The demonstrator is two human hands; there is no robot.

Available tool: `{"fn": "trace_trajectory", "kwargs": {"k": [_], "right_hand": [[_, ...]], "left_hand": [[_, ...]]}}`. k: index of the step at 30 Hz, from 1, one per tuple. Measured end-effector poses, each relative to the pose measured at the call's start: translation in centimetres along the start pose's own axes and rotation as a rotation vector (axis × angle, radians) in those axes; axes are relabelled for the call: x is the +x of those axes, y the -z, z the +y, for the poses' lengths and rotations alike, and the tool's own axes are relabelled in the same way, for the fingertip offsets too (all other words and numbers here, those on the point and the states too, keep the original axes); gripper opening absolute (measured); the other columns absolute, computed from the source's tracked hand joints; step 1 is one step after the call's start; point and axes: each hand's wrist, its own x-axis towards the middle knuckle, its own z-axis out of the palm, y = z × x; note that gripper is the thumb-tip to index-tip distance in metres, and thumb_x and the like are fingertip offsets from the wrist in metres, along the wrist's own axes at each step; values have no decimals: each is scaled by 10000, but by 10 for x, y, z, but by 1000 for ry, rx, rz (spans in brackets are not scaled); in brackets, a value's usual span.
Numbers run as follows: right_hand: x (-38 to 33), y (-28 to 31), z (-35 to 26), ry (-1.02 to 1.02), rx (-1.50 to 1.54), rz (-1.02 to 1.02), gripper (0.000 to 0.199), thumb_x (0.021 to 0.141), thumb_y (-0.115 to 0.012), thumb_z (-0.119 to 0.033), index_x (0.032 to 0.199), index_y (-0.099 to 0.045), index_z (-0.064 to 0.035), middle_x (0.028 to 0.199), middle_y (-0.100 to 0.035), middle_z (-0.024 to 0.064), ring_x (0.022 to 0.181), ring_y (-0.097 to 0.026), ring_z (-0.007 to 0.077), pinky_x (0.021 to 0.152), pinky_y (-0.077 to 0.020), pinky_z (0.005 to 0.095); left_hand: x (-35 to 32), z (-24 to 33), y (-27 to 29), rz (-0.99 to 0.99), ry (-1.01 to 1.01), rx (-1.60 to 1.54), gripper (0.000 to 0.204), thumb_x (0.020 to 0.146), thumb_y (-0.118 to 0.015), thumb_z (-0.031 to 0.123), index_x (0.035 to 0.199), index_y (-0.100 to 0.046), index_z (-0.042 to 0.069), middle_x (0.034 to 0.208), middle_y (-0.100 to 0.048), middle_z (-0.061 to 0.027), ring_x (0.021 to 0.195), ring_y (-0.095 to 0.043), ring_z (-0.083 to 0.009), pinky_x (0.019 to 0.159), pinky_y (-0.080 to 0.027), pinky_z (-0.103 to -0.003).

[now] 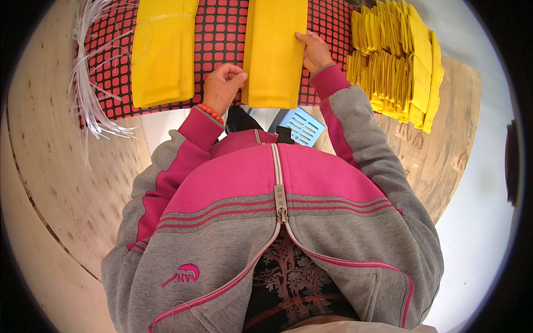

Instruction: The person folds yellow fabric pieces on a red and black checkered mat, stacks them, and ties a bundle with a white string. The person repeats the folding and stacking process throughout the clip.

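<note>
A long stack of folded yellow fabric pieces (275, 61) lies in front of me, its near end at the edge of the red-and-black patterned cloth. My right hand (316, 53) grips the right side of this stack, with some fingers hidden behind its edge. By the near left side of the stack, my left hand (223, 86) is closed, thumb and forefinger pinched together. Whether anything thin sits in that pinch is too small to make out. A second yellow fabric stack (164, 61), with a pale strip across it, lies to the left of my left hand.
White plastic strips (89, 72) hang over the left end of the patterned cloth (219, 33). Bundled yellow fabric pieces (397, 61) are piled on the wooden board (444, 144) at right. Below the table edge stands a blue slotted plastic stool (300, 126).
</note>
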Motion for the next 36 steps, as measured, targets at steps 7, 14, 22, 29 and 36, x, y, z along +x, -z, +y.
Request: {"fn": "trace_trajectory", "kwargs": {"k": [7,14,22,29,36], "right_hand": [[-15,-16,-11,34,-47,182,210,952,-555,-104,1126,-573,12,1057,-654,88,961,-636,179,826,-527,299],[-49,-18,-29,232,-265,388,270,924,-622,-142,1149,-572,-2,1035,-653,56,973,-625,142,855,-492,259],[-163,-8,-91,553,-222,27,177,886,-650,-80,1038,-599,-6,982,-647,45,924,-618,110,826,-511,263],[-203,172,-231,880,-626,539,202,878,-669,-155,1015,-650,-7,959,-682,51,892,-636,115,804,-508,272],[-167,340,-309,613,-1229,886,435,812,-700,-373,1039,-669,-4,945,-707,144,910,-672,254,830,-515,348]], "left_hand": [[-18,22,-7,135,-535,592,193,802,-653,106,976,-623,27,943,-651,-115,820,-646,-274,730,-514,-342],[-19,52,-38,-10,-968,1106,482,780,-677,157,1219,-555,0,1380,-469,-200,1273,-453,-350,1056,-345,-486],[0,57,-74,-176,-889,1461,663,839,-634,372,1380,-448,37,1495,-306,-231,1405,-267,-359,1127,-184,-562],[7,42,-81,-318,-843,1536,673,869,-603,379,1408,-405,27,1511,-266,-251,1406,-242,-399,1106,-205,-587],[8,37,-85,-321,-825,1559,685,867,-614,373,1408,-395,14,1515,-253,-260,1411,-231,-403,1100,-223,-578]]}}
